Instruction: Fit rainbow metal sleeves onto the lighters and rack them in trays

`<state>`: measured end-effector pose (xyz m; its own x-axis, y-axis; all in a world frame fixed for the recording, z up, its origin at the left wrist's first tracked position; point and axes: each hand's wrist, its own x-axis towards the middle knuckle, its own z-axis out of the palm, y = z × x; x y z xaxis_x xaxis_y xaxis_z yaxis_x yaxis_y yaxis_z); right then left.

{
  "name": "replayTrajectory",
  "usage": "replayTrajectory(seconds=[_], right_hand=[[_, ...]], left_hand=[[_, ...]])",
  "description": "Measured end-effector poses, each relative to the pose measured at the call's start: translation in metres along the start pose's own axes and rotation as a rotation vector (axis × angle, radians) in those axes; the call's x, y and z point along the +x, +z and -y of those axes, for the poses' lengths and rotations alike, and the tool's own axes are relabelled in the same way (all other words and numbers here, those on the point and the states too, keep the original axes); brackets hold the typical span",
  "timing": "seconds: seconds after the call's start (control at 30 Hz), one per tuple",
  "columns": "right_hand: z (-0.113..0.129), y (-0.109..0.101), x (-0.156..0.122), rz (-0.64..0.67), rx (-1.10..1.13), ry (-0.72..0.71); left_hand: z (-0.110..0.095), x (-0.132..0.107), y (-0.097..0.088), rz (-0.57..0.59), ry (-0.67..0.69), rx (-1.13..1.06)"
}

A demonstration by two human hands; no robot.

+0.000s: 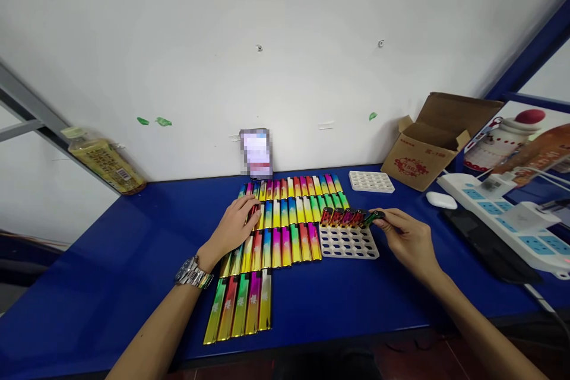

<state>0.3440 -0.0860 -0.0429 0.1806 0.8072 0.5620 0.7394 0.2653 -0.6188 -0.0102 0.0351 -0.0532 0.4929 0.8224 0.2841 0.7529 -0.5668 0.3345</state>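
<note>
You get bright, fairly even light, the white wall [307,89] palest mid-frame and dimmer toward the corners. The metallic lighters [285,243] glint; the smartphone [257,157] screen is pixelated. Wide-angle distortion stretches your forearms [155,323] near the bottom edge.

Red print on a cardboard box [425,161], and small marks that are hard to read
On the front of this box, a red emblem [412,167] carries a number which looks like 158; the sign after it is unclear, and the small red code above is not sure in its digits. Far to the left of the box, a bottle [104,157] has dark characters and a barcode [123,174], too small for reading. Left of the box and nearer to the person, the front row of lighters [241,306] bears white character-like marks, not legible. Just right of the box, the large letters on a picture [519,133] are blurred.
</note>
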Motion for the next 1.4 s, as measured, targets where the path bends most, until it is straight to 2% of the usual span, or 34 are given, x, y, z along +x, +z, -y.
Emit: replayTrajectory(seconds=[0.27,0.4,0.47,0.53,0.57,0.6,0.63,0.73,0.77,0.87,1.0,1.27,1.4], right_hand=[[-0.006,0.007,0.002,0.054,-0.047,0.044],[-0.003,0.002,0.0,0.084,-0.102,0.067],[0.005,-0.004,-0.006,-0.049,-0.179,0.088],[0.018,-0.009,-0.014,-0.307,-0.253,0.079],[0.027,-0.009,-0.018,-0.396,-0.248,0.044],[0.037,-0.008,-0.022,-0.412,-0.212,-0.03],[0.049,-0.005,-0.026,-0.316,-0.159,-0.143],[0.091,0.016,-0.037,0.256,0.017,-0.399],[0.104,0.026,-0.04,0.391,0.043,-0.455],[0.138,0.051,-0.049,0.69,-0.023,-0.474],[0.151,0.064,-0.055,0.796,-0.113,-0.4],[0.137,0.06,-0.059,0.777,-0.289,-0.308],[0.134,0.057,-0.06,0.829,-0.221,-0.216]], left_hand=[[0.0,0.0,0.001,0.006,-0.011,-0.009],[0.0,0.0,0.0,0.02,-0.012,-0.005],[0.0,0.0,0.0,0.027,-0.012,-0.007],[0.0,0.0,0.0,0.031,-0.014,-0.01],[0.0,0.0,0.0,0.03,-0.014,-0.011],[0.0,0.0,0.0,0.028,-0.012,-0.011],[0.0,-0.001,0.0,0.025,-0.01,-0.01],[0.0,-0.001,0.0,0.017,-0.004,-0.008],[0.0,-0.001,0.0,0.016,-0.004,-0.009],[-0.001,-0.001,-0.001,0.021,-0.01,-0.009],[-0.003,-0.002,-0.002,0.036,-0.025,-0.003],[-0.003,-0.001,-0.001,0.041,-0.025,-0.005],[-0.002,-0.002,-0.001,0.025,-0.018,-0.004]])
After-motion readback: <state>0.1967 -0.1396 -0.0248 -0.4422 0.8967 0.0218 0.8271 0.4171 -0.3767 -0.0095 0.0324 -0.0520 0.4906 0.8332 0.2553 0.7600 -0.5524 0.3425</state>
